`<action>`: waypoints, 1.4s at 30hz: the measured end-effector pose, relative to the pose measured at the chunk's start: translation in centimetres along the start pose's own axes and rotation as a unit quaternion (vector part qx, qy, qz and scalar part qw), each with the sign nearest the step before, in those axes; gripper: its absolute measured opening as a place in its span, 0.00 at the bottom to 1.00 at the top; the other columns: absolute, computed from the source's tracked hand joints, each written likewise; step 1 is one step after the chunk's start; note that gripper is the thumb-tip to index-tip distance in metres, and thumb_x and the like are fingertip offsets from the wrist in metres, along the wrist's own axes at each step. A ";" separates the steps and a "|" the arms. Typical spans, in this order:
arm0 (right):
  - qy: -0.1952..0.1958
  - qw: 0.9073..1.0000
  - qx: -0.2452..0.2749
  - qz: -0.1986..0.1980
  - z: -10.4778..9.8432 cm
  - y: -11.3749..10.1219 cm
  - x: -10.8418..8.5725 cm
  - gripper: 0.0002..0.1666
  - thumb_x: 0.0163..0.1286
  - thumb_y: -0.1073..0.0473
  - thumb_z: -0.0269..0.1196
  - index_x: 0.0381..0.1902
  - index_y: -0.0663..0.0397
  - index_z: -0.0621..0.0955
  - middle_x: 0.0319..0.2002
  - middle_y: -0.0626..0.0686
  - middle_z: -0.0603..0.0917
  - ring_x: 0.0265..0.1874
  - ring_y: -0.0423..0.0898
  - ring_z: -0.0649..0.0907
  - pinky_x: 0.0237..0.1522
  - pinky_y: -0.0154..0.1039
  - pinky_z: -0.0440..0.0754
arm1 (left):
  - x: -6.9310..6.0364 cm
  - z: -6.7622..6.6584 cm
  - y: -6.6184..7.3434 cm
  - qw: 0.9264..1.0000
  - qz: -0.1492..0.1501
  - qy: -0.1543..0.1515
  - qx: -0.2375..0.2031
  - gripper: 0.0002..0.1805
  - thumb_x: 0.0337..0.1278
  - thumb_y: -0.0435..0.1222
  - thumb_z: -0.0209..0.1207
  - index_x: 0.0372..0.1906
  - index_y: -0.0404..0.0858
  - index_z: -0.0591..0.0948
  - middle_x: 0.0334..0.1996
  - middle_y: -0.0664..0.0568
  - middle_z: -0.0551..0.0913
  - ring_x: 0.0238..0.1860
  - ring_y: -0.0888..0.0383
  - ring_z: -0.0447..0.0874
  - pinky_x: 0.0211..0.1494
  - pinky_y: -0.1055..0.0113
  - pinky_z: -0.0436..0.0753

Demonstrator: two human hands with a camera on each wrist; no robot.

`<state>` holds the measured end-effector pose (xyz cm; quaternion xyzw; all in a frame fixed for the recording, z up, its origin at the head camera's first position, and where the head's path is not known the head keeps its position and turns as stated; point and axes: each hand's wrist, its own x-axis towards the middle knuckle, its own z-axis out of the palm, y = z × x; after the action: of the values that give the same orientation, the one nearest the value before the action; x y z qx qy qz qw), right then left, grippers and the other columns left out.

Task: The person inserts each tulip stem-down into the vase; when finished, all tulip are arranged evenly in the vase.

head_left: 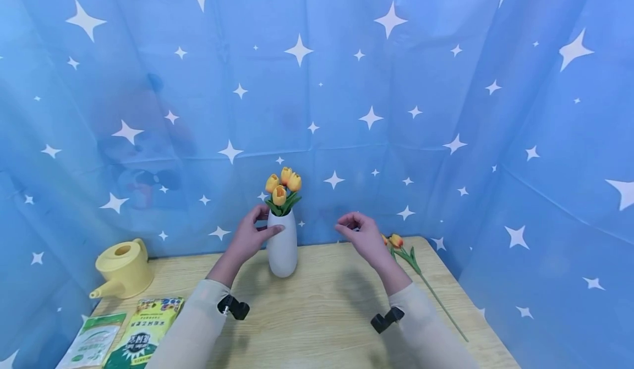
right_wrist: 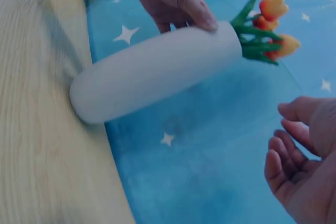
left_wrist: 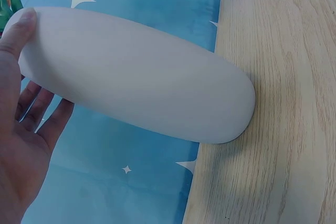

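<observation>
A white vase (head_left: 283, 248) stands near the table's back edge, with several yellow-orange tulips (head_left: 279, 196) and green leaves rising from its mouth. My left hand (head_left: 249, 238) grips its upper part from the left, thumb on the near side; in the left wrist view the thumb of the hand (left_wrist: 23, 150) lies near the rim of the vase (left_wrist: 142, 72). To the right of the vase, apart from it, my right hand (head_left: 365, 241) is raised in the air. The right wrist view shows this hand (right_wrist: 307, 156) with loosely bent fingers and nothing between them.
More orange-yellow tulips (head_left: 396, 241) lie on the table's right side, one long stem (head_left: 444, 307) running toward the front. A yellow watering can (head_left: 126, 273) stands at the left, behind a green-yellow packet (head_left: 143, 328) and a white-green packet (head_left: 94, 340). A starry blue curtain (head_left: 337, 110) hangs behind.
</observation>
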<state>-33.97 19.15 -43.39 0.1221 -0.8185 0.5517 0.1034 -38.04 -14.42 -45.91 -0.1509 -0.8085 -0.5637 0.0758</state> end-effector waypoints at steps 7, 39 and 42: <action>0.020 1.000 -0.007 0.021 -2.2 2.0 -1.4 0.10 0.78 0.53 0.74 0.50 0.52 0.89 0.44 0.54 0.86 0.41 0.52 0.81 0.36 0.39 0.84 | 0.0 0.1 0.1 1.000 -0.001 -0.002 0.002 0.31 0.66 0.51 0.78 0.66 0.45 0.78 0.63 0.46 0.81 0.69 0.40 0.79 0.70 0.39 0.84; 0.042 0.978 -0.175 0.103 -9.6 12.7 -5.0 0.20 0.81 0.60 0.69 0.64 0.64 0.82 0.57 0.64 0.85 0.53 0.57 0.83 0.53 0.53 0.85 | 0.0 -0.1 0.0 1.000 -0.002 -0.004 -0.006 0.31 0.65 0.50 0.78 0.64 0.45 0.78 0.63 0.46 0.81 0.69 0.40 0.79 0.70 0.39 0.84; 0.039 0.976 -0.183 0.111 -9.4 14.0 -5.0 0.22 0.79 0.61 0.70 0.64 0.65 0.82 0.58 0.65 0.85 0.54 0.59 0.83 0.53 0.55 0.86 | -0.1 -0.1 0.0 1.000 0.000 -0.005 -0.008 0.30 0.65 0.50 0.79 0.63 0.45 0.78 0.63 0.45 0.81 0.69 0.39 0.79 0.70 0.39 0.84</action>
<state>-33.26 33.42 -53.75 -0.0120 -0.9094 0.4050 0.0936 -37.96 -14.50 -45.88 -0.1541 -0.8045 -0.5693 0.0708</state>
